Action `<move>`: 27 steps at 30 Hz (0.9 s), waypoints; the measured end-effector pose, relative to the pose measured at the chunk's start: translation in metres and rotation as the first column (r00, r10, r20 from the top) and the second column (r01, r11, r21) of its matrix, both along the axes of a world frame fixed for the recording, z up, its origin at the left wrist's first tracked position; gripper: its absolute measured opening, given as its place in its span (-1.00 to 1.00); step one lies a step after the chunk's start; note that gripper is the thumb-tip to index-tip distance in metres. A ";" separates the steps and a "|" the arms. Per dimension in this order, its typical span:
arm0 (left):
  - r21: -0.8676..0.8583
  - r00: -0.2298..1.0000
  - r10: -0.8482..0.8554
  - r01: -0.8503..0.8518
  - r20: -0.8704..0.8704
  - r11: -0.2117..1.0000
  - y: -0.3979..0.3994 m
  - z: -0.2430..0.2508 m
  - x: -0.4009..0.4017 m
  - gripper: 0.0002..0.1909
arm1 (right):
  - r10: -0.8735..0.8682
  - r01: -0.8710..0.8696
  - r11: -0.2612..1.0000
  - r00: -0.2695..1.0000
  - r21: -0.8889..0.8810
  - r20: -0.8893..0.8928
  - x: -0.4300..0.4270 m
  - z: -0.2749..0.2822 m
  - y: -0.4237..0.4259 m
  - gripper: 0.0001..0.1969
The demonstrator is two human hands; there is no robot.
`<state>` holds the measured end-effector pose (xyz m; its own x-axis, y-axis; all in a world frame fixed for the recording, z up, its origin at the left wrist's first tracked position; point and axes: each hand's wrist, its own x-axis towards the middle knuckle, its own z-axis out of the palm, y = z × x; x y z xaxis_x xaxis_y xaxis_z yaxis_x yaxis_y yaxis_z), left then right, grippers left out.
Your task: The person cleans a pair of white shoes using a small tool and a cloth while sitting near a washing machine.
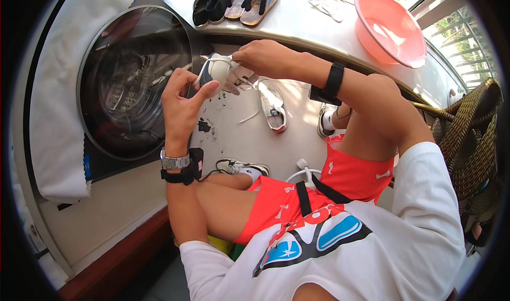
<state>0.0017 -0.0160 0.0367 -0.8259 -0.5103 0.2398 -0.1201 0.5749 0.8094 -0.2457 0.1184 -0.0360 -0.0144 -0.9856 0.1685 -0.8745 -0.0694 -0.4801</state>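
Note:
A white sneaker with dark blue panels (pixel 218 71) is held up in front of me, above the floor beside the washing machine. My left hand (pixel 183 98) is at its left side, the fingers on a strand of white shoelace (pixel 202 71) and the thumb beside the shoe. From the right, my right hand (pixel 261 58) pinches the sneaker near its laces; its fingertips partly hide what they grip. One loose lace end (pixel 249 117) trails toward the floor. On the floor just beyond lies a second white sneaker (pixel 272 104) with a red heel.
To the left is a front-loading washing machine's round glass door (pixel 135 82), with a white cloth (pixel 59 94) beside it. Black sandals (pixel 217 4), brown flip-flops (pixel 259 6), loose white laces (pixel 327 7) and a pink basin (pixel 390 30) rest on the ledge. Wicker furniture (pixel 470 141) stands right.

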 end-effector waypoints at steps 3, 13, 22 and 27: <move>0.019 0.996 0.087 -0.086 -0.020 0.996 -0.003 -0.005 -0.001 -0.54 | -0.009 0.010 1.000 0.998 -0.018 0.061 0.007 -0.003 -0.001 -0.80; 0.504 0.984 0.173 -0.133 -0.032 0.854 -0.015 -0.010 0.003 -0.71 | -0.014 0.013 1.000 0.997 0.005 0.078 0.014 -0.008 -0.003 -0.80; 0.043 0.963 0.254 -0.251 -0.094 0.967 -0.014 -0.034 -0.003 -0.75 | -0.081 0.068 0.990 0.991 0.124 0.105 0.012 -0.013 0.000 -0.72; -0.180 0.954 0.298 -0.289 0.029 0.940 -0.011 -0.029 0.005 -0.77 | -0.198 0.149 0.974 0.926 0.172 0.321 -0.001 -0.015 -0.008 -0.63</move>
